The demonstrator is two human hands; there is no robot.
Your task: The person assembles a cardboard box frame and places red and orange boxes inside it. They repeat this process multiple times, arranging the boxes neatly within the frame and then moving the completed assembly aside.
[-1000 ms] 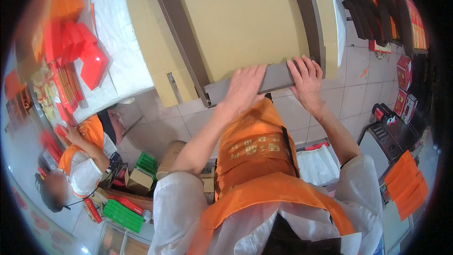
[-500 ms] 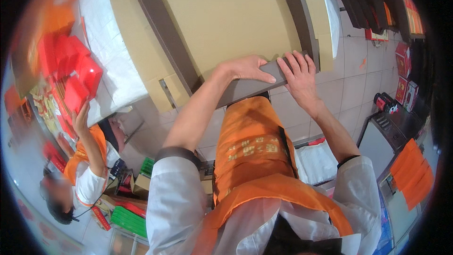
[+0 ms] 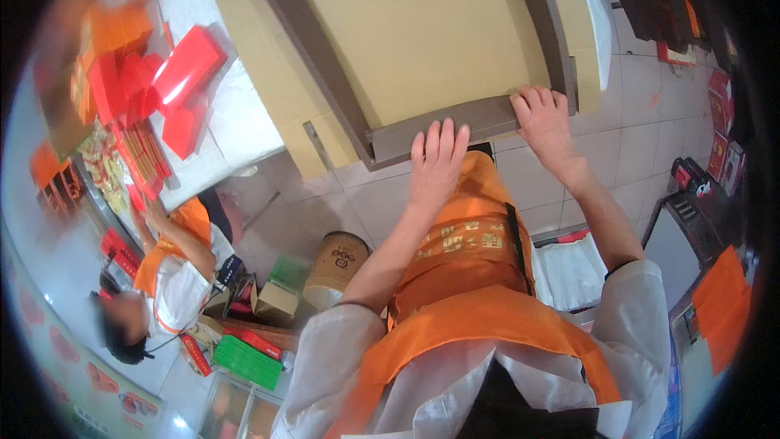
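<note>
A large cardboard box (image 3: 422, 24) lies in front of me, tan inside and framed by dark brown folded walls. Along its near side runs a brown cardboard flap (image 3: 483, 118), which both hands touch. My left hand (image 3: 436, 158) rests over the flap left of its middle, fingers stretched and slightly apart, thumb not visible. At the right corner my right hand (image 3: 546, 122) has its fingers curled over the flap's edge, the thumb hidden. A tan panel with a slot (image 3: 313, 136) sticks out beside the left wall.
On the left, red boxes (image 3: 191, 69) lie on a white-covered table (image 3: 244, 126). A co-worker (image 3: 175, 268) in an orange apron handles red items there. A brown drum (image 3: 337, 264) and a green crate (image 3: 248, 358) stand at lower left. A dark cabinet (image 3: 678, 219) stands at right.
My left hand has moved from beside the right hand to farther left along the flap. The flap now sits lower between the side walls. The co-worker's hand has left the red box.
</note>
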